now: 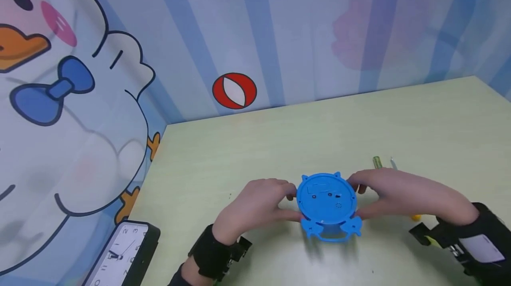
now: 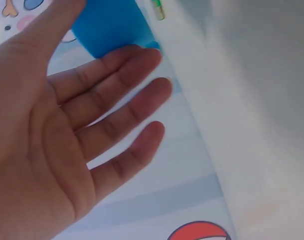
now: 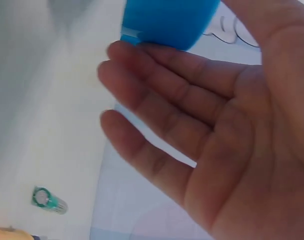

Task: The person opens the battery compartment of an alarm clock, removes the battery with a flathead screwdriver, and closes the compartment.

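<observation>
A round blue alarm clock (image 1: 327,199) is held above the table with its back facing up. Small knobs and speaker holes show on that back, and a handle loop points toward me. My left hand (image 1: 257,201) pinches its left edge between thumb and forefinger. On the opposite edge, my right hand (image 1: 393,193) grips it the same way. In the left wrist view the other fingers (image 2: 129,107) spread away from the blue casing (image 2: 112,27). The right wrist view shows the blue casing (image 3: 166,22) too, beside the right hand (image 3: 231,135). The clock's face is hidden.
Behind the right hand lie a green cylinder resembling a battery (image 1: 377,162) and a thin grey tip (image 1: 393,163). A yellow piece (image 1: 416,217) peeks out under the right forearm. A black-edged clock display (image 1: 119,255) stands at lower left. Printed walls border the table (image 1: 223,153).
</observation>
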Tool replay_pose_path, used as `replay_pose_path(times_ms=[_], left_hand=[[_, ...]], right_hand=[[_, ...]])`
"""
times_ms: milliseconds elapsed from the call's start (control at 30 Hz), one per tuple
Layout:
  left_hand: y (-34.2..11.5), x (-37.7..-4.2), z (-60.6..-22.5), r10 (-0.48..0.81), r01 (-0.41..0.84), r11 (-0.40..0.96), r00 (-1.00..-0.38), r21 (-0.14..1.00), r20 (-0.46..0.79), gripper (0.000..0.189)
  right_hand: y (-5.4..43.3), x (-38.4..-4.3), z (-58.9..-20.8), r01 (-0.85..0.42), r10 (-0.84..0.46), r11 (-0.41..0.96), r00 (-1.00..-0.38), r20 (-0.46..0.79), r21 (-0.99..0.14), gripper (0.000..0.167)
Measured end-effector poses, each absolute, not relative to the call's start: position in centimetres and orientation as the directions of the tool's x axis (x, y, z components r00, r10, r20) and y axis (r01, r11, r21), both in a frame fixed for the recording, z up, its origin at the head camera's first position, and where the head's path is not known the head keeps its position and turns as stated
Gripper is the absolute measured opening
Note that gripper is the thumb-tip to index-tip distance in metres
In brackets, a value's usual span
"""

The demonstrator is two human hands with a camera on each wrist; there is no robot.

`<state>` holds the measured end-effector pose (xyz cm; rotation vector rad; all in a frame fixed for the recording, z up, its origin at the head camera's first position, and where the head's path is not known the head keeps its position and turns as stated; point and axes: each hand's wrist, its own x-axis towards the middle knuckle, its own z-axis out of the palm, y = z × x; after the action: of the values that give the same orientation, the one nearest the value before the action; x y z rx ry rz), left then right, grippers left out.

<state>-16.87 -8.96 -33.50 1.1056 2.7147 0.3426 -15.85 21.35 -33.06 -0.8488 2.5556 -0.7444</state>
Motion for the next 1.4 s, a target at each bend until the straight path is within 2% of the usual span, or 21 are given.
replay_pose_path(times_ms=[267, 467, 567, 633, 767, 1000, 1167, 1400], left_hand=[[-10.5, -16.6, -31.4, 0.689, 0.653, 0.666, -0.723, 0.360, 0.038, 0.042], [-11.0, -16.3, -30.1, 0.635, 0.591, 0.626, -0.765, 0.508, 0.107, 0.030], [-11.0, -16.2, -29.9, 0.625, 0.559, 0.588, -0.773, 0.585, 0.110, 0.026], [-10.9, -16.3, -30.0, 0.622, 0.535, 0.566, -0.777, 0.627, 0.101, 0.026], [-10.6, -16.3, -30.0, 0.588, 0.455, 0.551, -0.806, 0.699, 0.062, 0.032], [-10.2, -16.3, -30.5, 0.512, 0.344, 0.555, -0.859, 0.757, 0.014, 0.045], [-9.7, -16.4, -31.0, 0.484, 0.282, 0.582, -0.874, 0.763, -0.047, 0.051], [-9.1, -16.2, -32.0, 0.431, 0.251, 0.655, -0.899, 0.713, -0.080, 0.062]], right_hand=[[21.8, -15.7, -31.5, -0.480, -0.617, 0.654, -0.786, -0.044, -0.585, 0.062], [21.5, -15.0, -30.6, -0.496, -0.608, 0.628, -0.794, 0.020, -0.600, 0.043], [21.3, -14.7, -30.3, -0.481, -0.595, 0.629, -0.803, 0.020, -0.610, 0.023], [21.1, -14.6, -30.2, -0.467, -0.577, 0.634, -0.816, 0.025, -0.617, 0.019], [20.7, -14.6, -30.3, -0.428, -0.539, 0.634, -0.842, 0.029, -0.644, 0.027], [19.7, -14.6, -30.5, -0.254, -0.442, 0.679, -0.891, -0.107, -0.688, 0.048], [19.1, -14.5, -30.8, -0.191, -0.403, 0.677, -0.904, -0.140, -0.711, 0.061], [18.4, -14.5, -31.5, -0.106, -0.395, 0.636, -0.896, -0.204, -0.764, 0.069]])
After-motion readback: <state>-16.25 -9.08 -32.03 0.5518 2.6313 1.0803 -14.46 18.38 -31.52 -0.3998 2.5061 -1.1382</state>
